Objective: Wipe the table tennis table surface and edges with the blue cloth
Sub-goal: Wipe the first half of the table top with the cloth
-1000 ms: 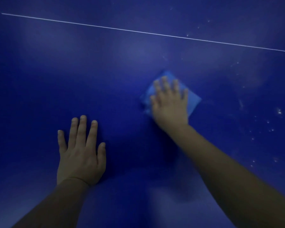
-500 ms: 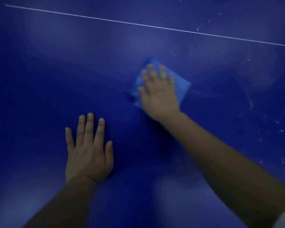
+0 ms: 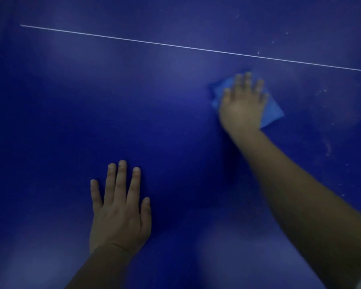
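The blue cloth [image 3: 272, 112] lies flat on the desk [image 3: 154, 113] in the upper right of the frame, folded into a rough square, with one corner showing to the lower right of the hand and another edge showing at its upper left. The right hand [image 3: 241, 107] lies palm-down on top of it and covers most of it. Its fingers [image 3: 247, 80] are straight and slightly spread, pressing the cloth to the surface rather than pinching it; a flat, open palm of this kind probably spreads the pressure so the whole pad of cloth drags evenly. The hand and cloth are blurred, so finer detail of the fingertips cannot be made out.

Just above the cloth, a thin white line [image 3: 175, 45] runs across the frame from upper left to right edge; the cloth sits near it but apart from it. To the right of the cloth, pale specks and smears [image 3: 328, 147] dot the surface, which suggests that part is not yet wiped.

In the lower centre the left hand [image 3: 119, 213] rests flat on the bare desk, well apart from the cloth, fingers straight and lightly fanned. It holds nothing and likely serves as a brace while the person leans to reach.
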Demonstrator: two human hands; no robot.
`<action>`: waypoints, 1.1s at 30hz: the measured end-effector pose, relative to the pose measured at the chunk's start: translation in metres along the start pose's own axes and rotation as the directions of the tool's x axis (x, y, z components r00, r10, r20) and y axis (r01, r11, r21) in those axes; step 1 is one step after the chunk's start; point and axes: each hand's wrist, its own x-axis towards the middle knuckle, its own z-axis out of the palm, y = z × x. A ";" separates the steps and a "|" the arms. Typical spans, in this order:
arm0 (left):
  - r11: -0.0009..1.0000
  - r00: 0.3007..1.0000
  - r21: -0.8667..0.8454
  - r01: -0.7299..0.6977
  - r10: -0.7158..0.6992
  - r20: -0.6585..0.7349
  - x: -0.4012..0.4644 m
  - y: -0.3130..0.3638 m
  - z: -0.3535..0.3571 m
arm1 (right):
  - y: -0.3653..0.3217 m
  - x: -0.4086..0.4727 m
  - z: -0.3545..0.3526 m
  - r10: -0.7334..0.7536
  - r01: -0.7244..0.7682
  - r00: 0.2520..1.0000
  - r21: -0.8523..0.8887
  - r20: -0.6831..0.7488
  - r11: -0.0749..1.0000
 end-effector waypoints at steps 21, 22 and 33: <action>1.000 1.000 0.015 -0.003 0.002 0.008 0.001 0.001 0.000 | -0.027 0.002 0.003 -0.574 0.578 0.813 -0.010 0.101 0.816; 1.000 1.000 0.018 -0.003 0.003 0.009 0.001 0.000 0.000 | -0.032 0.000 0.002 -0.661 0.666 0.737 0.020 0.137 0.746; 1.000 1.000 -0.011 0.003 -0.003 -0.005 0.000 0.001 -0.001 | 0.082 0.047 -0.005 0.085 -0.083 0.995 0.038 -0.053 0.996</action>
